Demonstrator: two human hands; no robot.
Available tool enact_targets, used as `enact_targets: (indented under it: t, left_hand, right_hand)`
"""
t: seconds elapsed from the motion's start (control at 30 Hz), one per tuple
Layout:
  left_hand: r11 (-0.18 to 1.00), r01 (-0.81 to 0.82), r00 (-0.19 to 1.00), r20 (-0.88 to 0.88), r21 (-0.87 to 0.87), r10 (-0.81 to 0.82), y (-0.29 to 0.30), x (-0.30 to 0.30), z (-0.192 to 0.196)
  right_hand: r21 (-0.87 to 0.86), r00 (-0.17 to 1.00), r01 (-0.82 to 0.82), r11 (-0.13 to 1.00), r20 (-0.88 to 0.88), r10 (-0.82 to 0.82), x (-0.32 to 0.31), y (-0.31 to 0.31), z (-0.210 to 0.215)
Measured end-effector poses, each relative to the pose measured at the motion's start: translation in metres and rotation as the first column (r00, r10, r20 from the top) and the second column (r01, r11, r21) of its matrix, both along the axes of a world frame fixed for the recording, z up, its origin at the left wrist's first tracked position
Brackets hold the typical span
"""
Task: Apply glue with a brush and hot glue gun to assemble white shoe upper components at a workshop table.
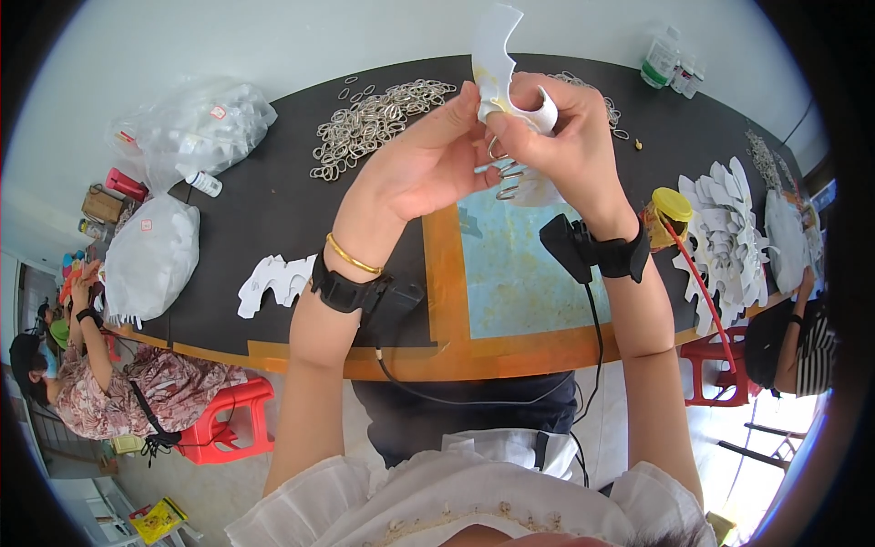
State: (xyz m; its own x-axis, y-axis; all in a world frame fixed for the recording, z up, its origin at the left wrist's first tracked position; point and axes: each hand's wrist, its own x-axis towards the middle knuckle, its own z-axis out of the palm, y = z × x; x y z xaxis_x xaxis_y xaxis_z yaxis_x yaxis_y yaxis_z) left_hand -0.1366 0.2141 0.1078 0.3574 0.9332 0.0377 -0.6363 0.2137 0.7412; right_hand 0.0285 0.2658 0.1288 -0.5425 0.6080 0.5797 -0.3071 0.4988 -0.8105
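Observation:
My left hand (415, 164) and my right hand (574, 137) meet over the far part of the table. Between them they pinch a white scallop-edged strip (495, 59), one end standing up and the other curling over by my right thumb. Yellowish smears mark the strip near my fingertips. Several metal rings (508, 191) hang in a row just under my fingers; how they are attached is hidden. Below lies a light-blue sheet (529, 273) edged with brown tape.
Loose oval metal rings (383, 118) are heaped behind my left hand. White cut pieces (725, 232) pile up at right beside a yellow-lidded jar (670, 205) with a red stick. Plastic bags (150, 246) stand at left. Bottles (661, 59) line the back. Co-workers sit at both sides.

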Motion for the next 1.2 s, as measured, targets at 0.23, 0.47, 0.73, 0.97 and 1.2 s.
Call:
enact_targets:
  t: [0.23, 0.47, 0.73, 0.97, 1.2]
  left_hand:
    - [0.977, 0.212, 0.976, 0.048, 0.039, -0.214, 0.010, -0.002, -0.022]
    - [0.953, 0.301, 0.937, 0.179, 0.032, -0.302, 0.009, 0.006, -0.023]
    - [0.974, -0.203, 0.977, 0.085, 0.104, 0.195, 0.001, 0.002, 0.000]
    - [0.772, -0.478, 0.758, -0.248, 0.419, 0.604, -0.003, 0.007, 0.001]
    - [0.641, -0.581, 0.632, -0.219, 0.501, 0.744, -0.002, 0.016, -0.001]
  right_hand:
    - [-0.077, 0.999, -0.035, 0.996, 0.033, 0.038, -0.003, -0.002, -0.004]
    - [-0.082, 0.999, -0.032, 0.996, 0.041, 0.036, -0.004, 0.002, -0.006]
    - [-0.184, 0.996, -0.001, 0.983, 0.083, 0.016, 0.002, 0.016, 0.001]
    - [-0.067, 0.976, 0.219, 0.973, 0.003, -0.219, 0.006, 0.021, 0.007]
    - [0.126, 0.959, 0.275, 0.953, 0.031, -0.281, 0.000, 0.008, 0.002]
